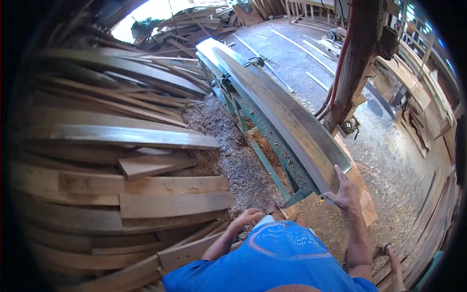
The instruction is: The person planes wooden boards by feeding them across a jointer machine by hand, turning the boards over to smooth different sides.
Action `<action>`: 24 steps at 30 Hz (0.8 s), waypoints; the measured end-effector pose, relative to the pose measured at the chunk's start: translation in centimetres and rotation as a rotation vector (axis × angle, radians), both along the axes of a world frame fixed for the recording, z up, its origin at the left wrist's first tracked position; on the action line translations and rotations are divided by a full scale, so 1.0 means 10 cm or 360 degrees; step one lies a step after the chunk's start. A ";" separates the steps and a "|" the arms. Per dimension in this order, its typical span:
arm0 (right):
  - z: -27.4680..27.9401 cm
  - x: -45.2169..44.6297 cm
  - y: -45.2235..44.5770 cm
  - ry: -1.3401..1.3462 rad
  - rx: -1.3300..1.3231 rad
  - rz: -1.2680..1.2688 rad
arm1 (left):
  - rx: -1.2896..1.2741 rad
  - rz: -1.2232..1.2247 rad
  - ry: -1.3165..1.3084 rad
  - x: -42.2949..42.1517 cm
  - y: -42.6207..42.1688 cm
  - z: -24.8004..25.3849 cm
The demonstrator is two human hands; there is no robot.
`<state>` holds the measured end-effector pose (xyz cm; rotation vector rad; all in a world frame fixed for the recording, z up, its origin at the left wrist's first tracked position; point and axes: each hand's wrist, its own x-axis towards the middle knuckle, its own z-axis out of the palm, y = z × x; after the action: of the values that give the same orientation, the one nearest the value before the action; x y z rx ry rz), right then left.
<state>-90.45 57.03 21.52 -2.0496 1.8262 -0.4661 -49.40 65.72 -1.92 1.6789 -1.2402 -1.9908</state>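
Observation:
My right hand (346,191) is at the near end of a long wooden board (277,117), thumb and fingers spread around that end. The board lies lengthwise on a green-framed machine with a long metal bed (265,131), against a dark upright fence (296,109). My left hand (247,218) is low at my left side, apart from the machine, above the floor near the stacked boards. Its fingers are loosely curled together and nothing shows in them.
Stacked boards (175,204) crowd the left side. Shavings (238,165) cover the floor beside and under the machine. A wooden post (350,73) with a red cable stands right of it; a tape measure (348,127) is beside the post's base. Long planks (433,214) lie at far right.

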 end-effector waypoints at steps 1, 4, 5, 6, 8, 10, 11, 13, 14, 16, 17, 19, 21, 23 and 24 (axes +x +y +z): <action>0.01 0.02 -0.02 -0.0028 0.0059 -0.0040 | 0.0061 0.0032 -0.0119 0.04 -0.04 -0.02; -0.01 0.01 0.00 -0.0066 0.0242 -0.0152 | -0.0088 -0.0367 -0.0301 0.24 -0.21 -0.25; -0.04 0.00 0.04 -0.0080 0.0222 -0.0156 | -0.0124 -0.0482 -0.0389 0.25 -0.26 -0.30; -0.08 -0.02 0.04 -0.0097 0.0183 -0.0151 | -0.0285 -0.0582 -0.0616 0.22 -0.36 -0.23; -0.11 -0.03 0.05 -0.0130 0.0108 -0.0121 | -0.0673 -0.0512 -0.0767 0.12 -0.55 0.05; -0.10 -0.07 0.16 -0.0139 0.0101 -0.0118 | -0.0893 -0.0242 -0.0616 -0.12 -0.67 0.54; -0.09 -0.12 0.21 -0.0133 0.0089 -0.0116 | -0.0900 -0.0135 -0.0545 -0.32 -0.75 0.88; -0.09 -0.26 0.37 -0.0117 0.0130 -0.0111 | -0.1260 -0.0244 -0.0660 -0.61 -0.86 1.23; -0.08 -0.34 0.47 -0.0106 0.0149 -0.0114 | -0.1369 -0.0216 -0.0590 -0.84 -0.88 1.44; -0.08 -0.50 0.66 -0.0163 0.0094 -0.0088 | -0.1732 -0.0205 -0.0501 -1.38 -0.99 1.85; -0.08 -0.58 0.77 -0.0189 0.0070 -0.0075 | -0.1970 -0.0214 -0.0487 -1.64 -1.02 2.01; -0.06 -0.74 0.96 -0.0180 0.0133 -0.0057 | -0.2131 -0.0261 -0.0397 -2.14 -1.10 2.26; -0.09 -0.96 1.19 -0.0218 0.0169 -0.0013 | -0.2406 -0.0289 -0.0326 -2.61 -1.16 2.28; -0.10 -1.19 1.46 -0.0167 0.0125 -0.0004 | -0.2482 -0.0421 -0.0304 -2.93 -1.15 2.32; -0.07 -1.28 1.59 -0.0174 0.0093 -0.0020 | -0.2409 -0.0529 -0.0318 -3.05 -1.10 2.34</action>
<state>-103.22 72.93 20.86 -1.9363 1.7688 -0.5115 -79.92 54.77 21.45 0.8320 -2.2545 -0.4217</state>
